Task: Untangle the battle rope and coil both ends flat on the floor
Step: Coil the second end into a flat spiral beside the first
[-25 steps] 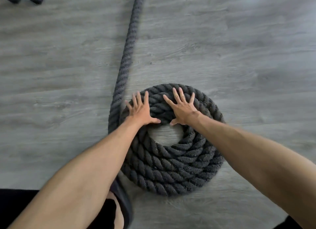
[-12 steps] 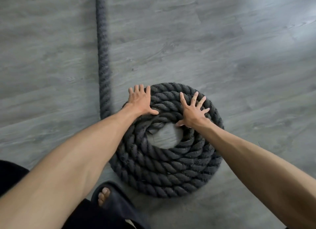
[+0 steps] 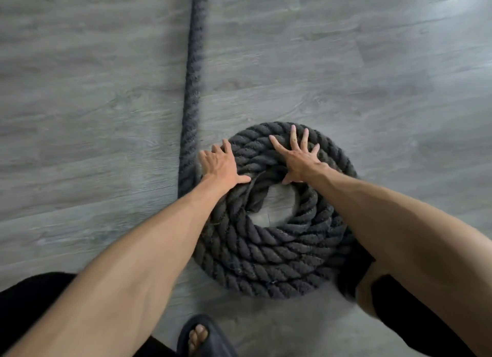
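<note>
Head cam: I see the rope [image 3: 193, 77] running straight across the grey floor [image 3: 372, 77] from the top of view into the left side of a flat coil [image 3: 266, 255], several turns, w/ bare floor showing thru the centre hole. L hand [image 3: 219, 166] lies palm-down on the coil's far-left arc, fingers straight, grasping nothing. R hand [image 3: 298, 159] is flat on the far arc, fingers splayed, pressing, also released. Both thumbs reach the innermost turn, which sits slack. A slipper [image 3: 210, 335] w/ toes showing is nearest me, apart from the coil.
</note>
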Demonstrator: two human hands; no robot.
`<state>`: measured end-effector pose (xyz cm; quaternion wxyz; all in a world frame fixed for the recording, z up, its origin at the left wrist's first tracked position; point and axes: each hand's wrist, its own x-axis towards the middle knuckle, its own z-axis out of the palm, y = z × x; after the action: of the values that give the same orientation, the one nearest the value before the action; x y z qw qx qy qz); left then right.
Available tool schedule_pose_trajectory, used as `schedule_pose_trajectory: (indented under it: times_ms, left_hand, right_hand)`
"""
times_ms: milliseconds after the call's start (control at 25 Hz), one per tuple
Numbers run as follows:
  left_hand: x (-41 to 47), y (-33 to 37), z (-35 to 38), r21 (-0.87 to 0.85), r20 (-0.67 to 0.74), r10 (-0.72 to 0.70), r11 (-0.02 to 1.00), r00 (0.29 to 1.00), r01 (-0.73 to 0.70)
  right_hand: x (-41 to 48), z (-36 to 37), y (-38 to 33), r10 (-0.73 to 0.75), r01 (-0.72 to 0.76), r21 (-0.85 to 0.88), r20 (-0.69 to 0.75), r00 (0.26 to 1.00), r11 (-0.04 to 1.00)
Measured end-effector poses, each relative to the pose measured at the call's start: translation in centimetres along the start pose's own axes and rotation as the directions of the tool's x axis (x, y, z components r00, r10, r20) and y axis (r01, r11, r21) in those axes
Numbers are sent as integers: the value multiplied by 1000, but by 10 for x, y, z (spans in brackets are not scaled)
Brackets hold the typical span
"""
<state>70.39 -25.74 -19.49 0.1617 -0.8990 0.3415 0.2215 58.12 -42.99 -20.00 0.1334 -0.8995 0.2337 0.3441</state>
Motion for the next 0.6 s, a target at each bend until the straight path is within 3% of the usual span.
schedule_pose_trajectory:
  times_ms: [320,480,600]
  left_hand:
    - [15,-27,-4,-43,-36,-190,981,981,188]
    - [34,-42,-6,-149,41,-338,928,940,340]
    - [47,-44,-13,-237,138,-409,870,902,431]
  right_hand:
    - [67,-52,-21,-200,193,-194,-16,980,962]
    - [110,-87,-45,-338,312,-276,-48,940,909]
    - [123,-99,-45,-331,285,-260,-154,931,923]
